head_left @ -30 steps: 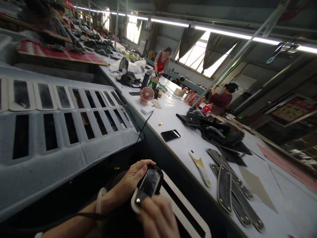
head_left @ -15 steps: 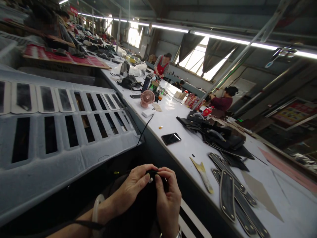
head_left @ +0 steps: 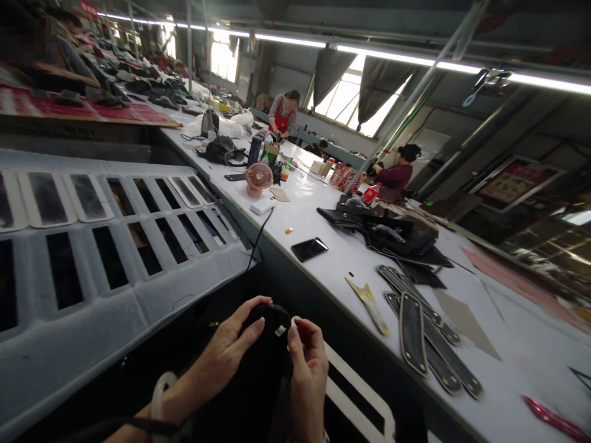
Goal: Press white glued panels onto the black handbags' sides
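Observation:
Low in the view, both my hands grip one black leather piece (head_left: 268,320) held over my lap. My left hand (head_left: 228,354) curls around its left side, thumb pressed on its face. My right hand (head_left: 307,369) pinches its right edge, where a small white tab shows at the fingertips. A pale bangle (head_left: 157,394) circles my left wrist. Under my right hand lies a white frame template (head_left: 360,394) with a long dark slot.
A grey conveyor (head_left: 115,246) carrying several white frames with black strips runs on the left. On the white table (head_left: 323,234) lie a phone (head_left: 309,248), black studded strips (head_left: 415,320), dark bags (head_left: 392,234), a pink fan (head_left: 258,178). Two other people work at the far end.
The glossy side of the black piece no longer shows; its dark back faces up. My right hand rose from below to pinch its right edge. The view shifted slightly right.

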Motion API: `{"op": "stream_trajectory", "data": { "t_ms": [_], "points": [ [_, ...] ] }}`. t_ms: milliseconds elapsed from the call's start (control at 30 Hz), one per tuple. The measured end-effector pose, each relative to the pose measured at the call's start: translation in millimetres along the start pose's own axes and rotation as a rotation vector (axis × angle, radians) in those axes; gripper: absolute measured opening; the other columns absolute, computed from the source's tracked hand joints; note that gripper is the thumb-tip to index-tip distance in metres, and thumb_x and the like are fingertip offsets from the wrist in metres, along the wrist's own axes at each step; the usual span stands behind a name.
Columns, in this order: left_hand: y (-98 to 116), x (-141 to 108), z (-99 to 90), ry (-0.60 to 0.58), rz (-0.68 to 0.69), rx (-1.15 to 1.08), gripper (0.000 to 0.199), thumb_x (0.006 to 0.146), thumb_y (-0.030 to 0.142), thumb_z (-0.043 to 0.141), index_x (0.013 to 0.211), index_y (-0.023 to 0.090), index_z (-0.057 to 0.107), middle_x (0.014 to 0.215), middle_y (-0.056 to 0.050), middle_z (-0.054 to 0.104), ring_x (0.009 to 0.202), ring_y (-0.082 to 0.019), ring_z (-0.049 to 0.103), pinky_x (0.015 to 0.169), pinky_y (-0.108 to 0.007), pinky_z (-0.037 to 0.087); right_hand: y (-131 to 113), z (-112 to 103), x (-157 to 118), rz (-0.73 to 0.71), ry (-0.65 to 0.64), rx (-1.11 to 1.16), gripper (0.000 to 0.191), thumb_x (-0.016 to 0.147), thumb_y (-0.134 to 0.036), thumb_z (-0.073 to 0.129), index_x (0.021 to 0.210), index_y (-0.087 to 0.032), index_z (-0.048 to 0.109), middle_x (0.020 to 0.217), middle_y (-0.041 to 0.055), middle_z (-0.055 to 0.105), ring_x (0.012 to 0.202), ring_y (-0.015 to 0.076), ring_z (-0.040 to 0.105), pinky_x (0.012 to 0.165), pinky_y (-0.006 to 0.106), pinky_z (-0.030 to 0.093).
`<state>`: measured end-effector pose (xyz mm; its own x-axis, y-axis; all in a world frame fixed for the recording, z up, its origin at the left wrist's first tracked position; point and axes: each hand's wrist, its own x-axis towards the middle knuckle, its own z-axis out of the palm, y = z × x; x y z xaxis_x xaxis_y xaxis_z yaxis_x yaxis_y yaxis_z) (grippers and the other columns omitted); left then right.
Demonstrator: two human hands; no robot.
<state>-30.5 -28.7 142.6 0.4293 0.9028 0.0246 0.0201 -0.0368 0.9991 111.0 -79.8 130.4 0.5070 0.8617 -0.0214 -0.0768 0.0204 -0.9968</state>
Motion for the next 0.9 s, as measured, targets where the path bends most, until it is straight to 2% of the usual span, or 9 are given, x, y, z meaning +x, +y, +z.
{"op": "stream_trajectory", "data": {
  "t_ms": [100, 233, 400, 500, 600, 700, 800, 900],
  "points": [
    [1, 1, -0.4, 0.043, -0.049, -0.012, 0.043, 0.093, 0.047, 0.046, 0.131, 0.026, 0.051, 0.13, -0.002, 0.059, 0.116, -0.023, 0.057, 0.104, -0.034, 0.039, 0, 2, -5, -0.035, -0.071, -0.021, 0.034, 0.087, -0.048, 0.06, 0.107, -0.022, 0.054, 0.096, 0.0031, 0.062, 0.088, 0.0197, 0.059, 0.078, 0.031, 0.049],
    [-2, 1, 1.2, 0.15, -0.109, 0.009, 0.05, 0.09, 0.053, 0.049, 0.131, 0.024, 0.054, 0.134, -0.002, 0.058, 0.119, -0.024, 0.055, 0.104, -0.033, 0.04, -3, 7, -4, -0.12, -0.127, -0.082, 0.026, 0.09, -0.045, 0.056, 0.102, -0.022, 0.055, 0.093, 0.0022, 0.062, 0.086, 0.0188, 0.059, 0.078, 0.031, 0.048],
    [2, 3, 1.8, 0.198, -0.177, -0.039, 0.059, 0.085, 0.056, 0.054, 0.126, 0.015, 0.059, 0.101, -0.005, 0.073, 0.093, -0.025, 0.066, 0.08, -0.03, 0.052, -1, 13, -5, -0.117, -0.105, -0.064, 0.022, 0.09, -0.044, 0.056, 0.093, -0.022, 0.055, 0.085, 0.0002, 0.06, 0.077, 0.0169, 0.058, 0.071, 0.028, 0.047],
    [3, 4, 3.2, 0.216, -0.191, -0.079, 0.058, 0.085, 0.055, 0.055, 0.124, 0.012, 0.061, 0.096, -0.006, 0.074, 0.088, -0.025, 0.067, 0.074, -0.029, 0.053, 0, 16, -4, -0.092, -0.086, -0.009, 0.022, 0.088, -0.044, 0.059, 0.089, -0.022, 0.055, 0.08, -0.0011, 0.06, 0.074, 0.0162, 0.058, 0.067, 0.027, 0.047],
    [-2, 5, 4.6, 0.213, -0.192, -0.085, 0.058, 0.086, 0.054, 0.054, 0.124, 0.011, 0.061, 0.104, -0.009, 0.073, 0.09, -0.026, 0.068, 0.079, -0.032, 0.054, 1, 18, -3, -0.071, -0.056, 0.028, 0.023, 0.084, -0.044, 0.063, 0.084, -0.022, 0.055, 0.077, -0.0016, 0.06, 0.073, 0.0163, 0.058, 0.067, 0.026, 0.047],
    [-12, 2, 5.2, 0.206, -0.184, -0.1, 0.059, 0.088, 0.053, 0.051, 0.131, 0.013, 0.055, 0.118, -0.01, 0.068, 0.103, -0.027, 0.065, 0.094, -0.038, 0.05, 5, 19, -4, -0.051, -0.05, 0.041, 0.024, 0.084, -0.045, 0.063, 0.088, -0.022, 0.058, 0.082, 0.0003, 0.064, 0.077, 0.0183, 0.061, 0.071, 0.029, 0.05],
    [-25, -9, 5.0, 0.199, -0.148, -0.105, 0.058, 0.09, 0.051, 0.049, 0.139, 0.019, 0.046, 0.136, -0.007, 0.056, 0.126, -0.026, 0.05, 0.11, -0.038, 0.037, 21, 15, -11, -0.046, -0.028, -0.013, 0.033, 0.084, -0.046, 0.062, 0.107, -0.022, 0.063, 0.101, 0.0056, 0.066, 0.092, 0.023, 0.063, 0.08, 0.033, 0.052],
    [-39, -25, 3.8, 0.159, -0.149, -0.045, 0.058, 0.091, 0.049, 0.047, 0.142, 0.021, 0.041, 0.145, -0.004, 0.047, 0.137, -0.023, 0.037, 0.116, -0.038, 0.027, 46, 10, -24, -0.048, -0.003, -0.078, 0.046, 0.081, -0.043, 0.066, 0.121, -0.022, 0.062, 0.129, 0.0087, 0.057, 0.117, 0.0277, 0.054, 0.096, 0.036, 0.048]
  ]
}}
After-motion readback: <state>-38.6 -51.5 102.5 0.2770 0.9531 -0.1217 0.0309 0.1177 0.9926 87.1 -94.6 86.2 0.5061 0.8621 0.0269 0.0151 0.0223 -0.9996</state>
